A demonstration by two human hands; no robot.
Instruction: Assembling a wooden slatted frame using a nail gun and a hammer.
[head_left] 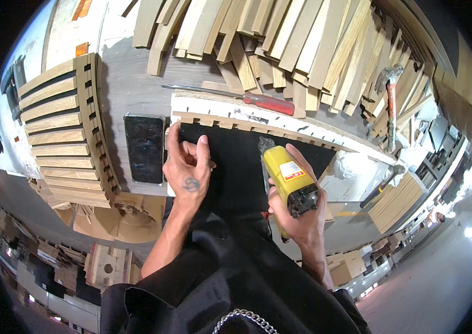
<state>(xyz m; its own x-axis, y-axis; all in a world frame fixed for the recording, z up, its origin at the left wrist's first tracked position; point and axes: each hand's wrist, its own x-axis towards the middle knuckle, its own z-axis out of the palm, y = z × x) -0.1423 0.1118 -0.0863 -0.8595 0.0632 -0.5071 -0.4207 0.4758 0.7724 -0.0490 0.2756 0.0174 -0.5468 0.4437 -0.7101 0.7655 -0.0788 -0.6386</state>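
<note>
My left hand [187, 170] stretches its index finger to the left end of a notched wooden strip [236, 122]. Its thumb stands apart and the other fingers curl in; nothing shows between them. The strip lies along a white board [302, 128] with dark marks. My right hand [309, 220] is wrapped round a yellow and black nail gun [289, 170], whose dark nose points away from me near the strip. The grip is mostly hidden by the hand. Between both hands lies black material [236, 161]. A red-handled screwdriver [269, 103] rests along the board's far side.
Loose wooden slats [297, 39] are heaped at the far side. A slatted wooden panel [60, 139] stands left, beside a black phone [145, 147]. At right are a claw hammer [390, 106], another hammer [386, 183], a white plastic bag [353, 167] and stacked wood strips [397, 206].
</note>
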